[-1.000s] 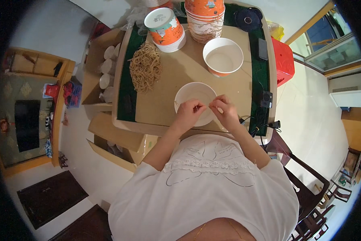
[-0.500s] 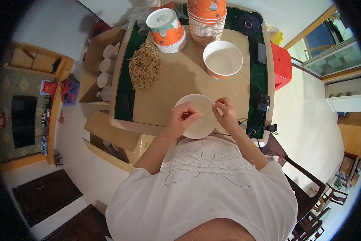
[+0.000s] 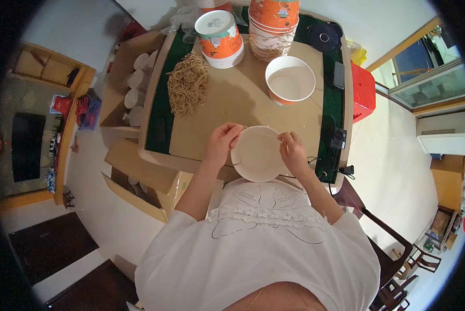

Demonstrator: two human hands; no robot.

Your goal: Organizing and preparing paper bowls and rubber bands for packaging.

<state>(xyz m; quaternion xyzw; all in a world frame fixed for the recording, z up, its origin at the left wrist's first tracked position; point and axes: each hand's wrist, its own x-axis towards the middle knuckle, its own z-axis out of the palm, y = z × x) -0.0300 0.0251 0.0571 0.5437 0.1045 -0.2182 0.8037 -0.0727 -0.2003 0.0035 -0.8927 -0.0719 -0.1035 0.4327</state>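
A white paper tub [image 3: 257,155] with its open mouth facing up is held at the table's near edge, against my shirt. My left hand [image 3: 223,142] is closed in a pinch at the tub's far left rim, with a short piece of thin tan cord [image 3: 244,126] showing at its fingertips. On the opposite side, my right hand [image 3: 293,153] pinches at the right rim; whether cord is also between those fingers is hidden. Another thin dark strand lies inside the tub's left wall. A tangled heap of tan cords [image 3: 188,85] lies farther off at the left.
An open orange-and-white tub [image 3: 290,80] stands beyond my right hand. Stacked orange tubs [image 3: 273,31] and an upside-down stack [image 3: 220,41] stand at the back. A phone [image 3: 338,75] and a black plug adapter [image 3: 338,138] lie along the right edge. Cardboard boxes [image 3: 139,176] stand left.
The tan cord was stretched between both hands over the tub. Now my hands are farther apart: the left has moved left to the rim, the right slightly down at the opposite rim.
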